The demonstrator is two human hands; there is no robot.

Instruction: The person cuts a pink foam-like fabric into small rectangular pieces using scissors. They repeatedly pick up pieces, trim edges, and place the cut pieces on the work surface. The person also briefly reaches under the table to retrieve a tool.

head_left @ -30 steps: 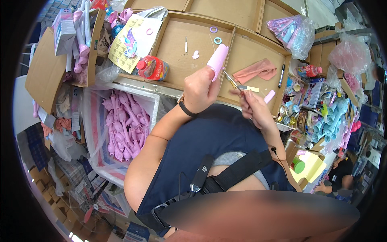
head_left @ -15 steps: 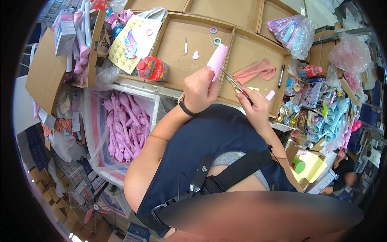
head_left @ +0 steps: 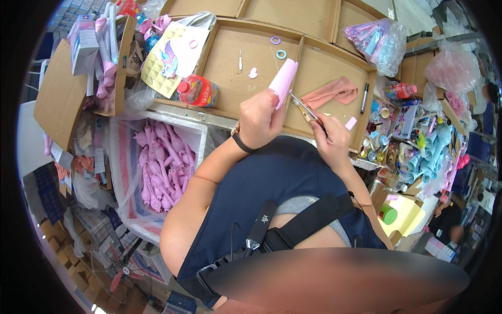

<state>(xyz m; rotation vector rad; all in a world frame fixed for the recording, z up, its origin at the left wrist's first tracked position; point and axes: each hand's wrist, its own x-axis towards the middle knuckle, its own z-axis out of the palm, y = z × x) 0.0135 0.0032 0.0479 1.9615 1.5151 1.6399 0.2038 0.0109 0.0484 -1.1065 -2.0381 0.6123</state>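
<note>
My left hand [head_left: 258, 119] is closed around a tapered pink plastic tube [head_left: 283, 81], which tilts up and to the right over the cardboard trays. My right hand [head_left: 332, 137] grips a slim hand tool with a metal tip and a yellowish part [head_left: 305, 111]; its exact kind is unclear. The tip is at or very close to the tube's lower right edge. Beyond my right hand lie a salmon-coloured cloth [head_left: 330, 92], a black marker [head_left: 364, 98] and a small pink piece [head_left: 351, 123].
A cardboard tray [head_left: 225, 57] holds a red-capped bottle [head_left: 197, 91], a purple ring [head_left: 275, 40] and a blue ring [head_left: 281, 54]. Left of me, a lined crate [head_left: 119, 172] holds many pink plastic parts [head_left: 159, 172]. Light-blue cones [head_left: 431, 152] crowd the right side.
The tool's tip has shifted slightly at the tube's edge, and the tube has moved a little. Both hands keep their hold.
</note>
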